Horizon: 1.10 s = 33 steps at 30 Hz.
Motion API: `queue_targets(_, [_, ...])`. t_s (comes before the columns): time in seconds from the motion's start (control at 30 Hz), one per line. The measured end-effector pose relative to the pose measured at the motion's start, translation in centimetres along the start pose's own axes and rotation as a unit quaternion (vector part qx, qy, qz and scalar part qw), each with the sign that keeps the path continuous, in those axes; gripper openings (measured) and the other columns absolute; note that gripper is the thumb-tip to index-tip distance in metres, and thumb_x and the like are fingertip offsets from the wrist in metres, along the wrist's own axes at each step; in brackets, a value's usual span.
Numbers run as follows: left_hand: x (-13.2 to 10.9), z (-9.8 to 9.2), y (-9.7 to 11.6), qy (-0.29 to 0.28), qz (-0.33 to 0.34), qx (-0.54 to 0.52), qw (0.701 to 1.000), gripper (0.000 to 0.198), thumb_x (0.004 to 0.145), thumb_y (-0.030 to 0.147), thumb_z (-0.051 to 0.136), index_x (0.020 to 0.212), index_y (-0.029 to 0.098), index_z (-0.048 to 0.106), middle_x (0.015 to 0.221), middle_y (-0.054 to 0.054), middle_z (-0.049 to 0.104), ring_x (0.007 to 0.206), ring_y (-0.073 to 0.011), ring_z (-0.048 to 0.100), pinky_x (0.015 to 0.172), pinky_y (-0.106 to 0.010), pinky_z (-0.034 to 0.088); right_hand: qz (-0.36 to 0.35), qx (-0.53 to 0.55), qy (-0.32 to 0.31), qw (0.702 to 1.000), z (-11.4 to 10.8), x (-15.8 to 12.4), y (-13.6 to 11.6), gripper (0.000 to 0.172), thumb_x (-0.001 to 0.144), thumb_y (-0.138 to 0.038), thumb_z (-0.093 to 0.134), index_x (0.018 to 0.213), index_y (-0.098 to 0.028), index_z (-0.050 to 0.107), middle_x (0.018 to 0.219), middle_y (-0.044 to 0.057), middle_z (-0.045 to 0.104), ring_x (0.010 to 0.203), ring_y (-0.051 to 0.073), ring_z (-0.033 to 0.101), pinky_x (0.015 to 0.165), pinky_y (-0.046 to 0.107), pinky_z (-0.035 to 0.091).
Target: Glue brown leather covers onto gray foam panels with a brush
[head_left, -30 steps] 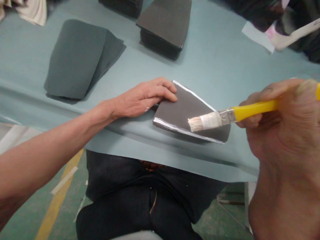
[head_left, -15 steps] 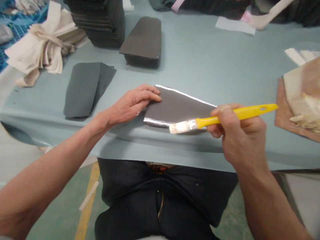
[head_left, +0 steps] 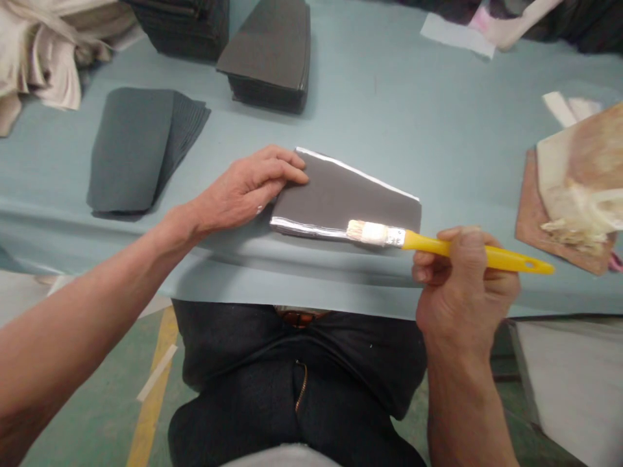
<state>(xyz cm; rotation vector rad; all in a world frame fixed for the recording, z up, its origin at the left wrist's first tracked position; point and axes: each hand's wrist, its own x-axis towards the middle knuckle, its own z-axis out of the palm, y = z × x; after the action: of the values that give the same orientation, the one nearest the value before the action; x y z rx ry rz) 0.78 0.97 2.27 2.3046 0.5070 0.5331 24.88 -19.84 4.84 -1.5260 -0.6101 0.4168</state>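
Note:
A tapered stack of dark grey pieces [head_left: 350,191] lies on the table, with white lines along its far and near long edges. My left hand [head_left: 248,187] rests on the stack's left end, fingertips on its top and thumb at its side. My right hand [head_left: 462,279] grips the yellow handle of a flat brush [head_left: 428,244], thumb on top. The bristles, coated in something white, touch the near edge of the stack around its middle. The bristle end points left.
The blue-green table [head_left: 370,104] carries a fanned dark stack [head_left: 131,149] at left and a thicker dark pile [head_left: 270,52] behind. A taller pile [head_left: 187,32] and beige strips [head_left: 48,48] stand at back left. At right sits a brown board [head_left: 533,214] with a crusted whitish item.
My right hand has moved lower, and the brush now lies against the near edge, its handle angled down to the right. My left hand stays on the stack. The view has shifted slightly.

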Motion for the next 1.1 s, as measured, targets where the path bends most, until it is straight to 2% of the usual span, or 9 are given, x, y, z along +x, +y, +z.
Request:
queue_targets(0.2, [0.0,0.5,-0.3,0.021,0.027,-0.010,0.999,0.032,0.113,0.034,0.048,0.132,0.037,0.073,0.149,-0.004,0.067,0.140,-0.0280,0.062,0.129,-0.055,0.047,0.020,0.018,0.031,0.999,0.4,-2.0,0.7,0.034,0.089,-0.050,0.081,0.082,-0.019,0.069,0.058,-0.007,0.060,0.045,0.008,0.054,0.043,0.019,0.043])
queue_targets(0.4, [0.0,0.7,-0.5,0.028,0.036,-0.020,0.999,0.032,0.112,0.032,0.047,0.129,0.036,0.074,0.147,-0.005,0.067,0.139,-0.0280,0.063,0.129,-0.054,0.048,0.029,0.024,0.078,0.996,0.5,-2.9,1.2,0.035,0.088,-0.050,0.080,0.082,-0.019,0.066,0.058,-0.007,0.061,0.045,0.008,0.055,0.042,0.019,0.043])
queue_targets(0.67, [0.0,1.1,-0.8,0.041,0.044,-0.040,0.997,0.031,0.112,0.031,0.048,0.128,0.033,0.075,0.146,-0.007,0.069,0.139,-0.0276,0.064,0.128,-0.053,0.049,0.069,0.020,0.097,0.993,2.1,-4.5,0.9,0.040,0.083,-0.053,0.085,0.084,-0.019,0.066,0.060,-0.006,0.064,0.048,0.008,0.057,0.045,0.018,0.046])
queue_targets(0.9, [-0.1,1.5,-1.0,0.049,0.042,-0.050,0.997,0.035,0.110,0.028,0.047,0.130,0.026,0.077,0.147,-0.009,0.068,0.140,-0.0277,0.062,0.127,-0.047,0.047,0.076,0.021,0.086,0.993,3.5,-5.5,1.1,0.040,0.084,-0.054,0.083,0.085,-0.019,0.066,0.059,-0.006,0.064,0.046,0.008,0.057,0.045,0.019,0.046])
queue_targets(1.1, [-0.2,1.5,-0.9,0.036,0.037,-0.039,0.998,0.040,0.109,0.022,0.044,0.135,0.021,0.074,0.151,-0.010,0.064,0.142,-0.0262,0.060,0.128,-0.048,0.043,0.073,0.017,0.057,0.996,5.2,-6.0,0.9,0.039,0.087,-0.055,0.080,0.086,-0.019,0.066,0.059,-0.006,0.065,0.045,0.007,0.057,0.046,0.018,0.046])
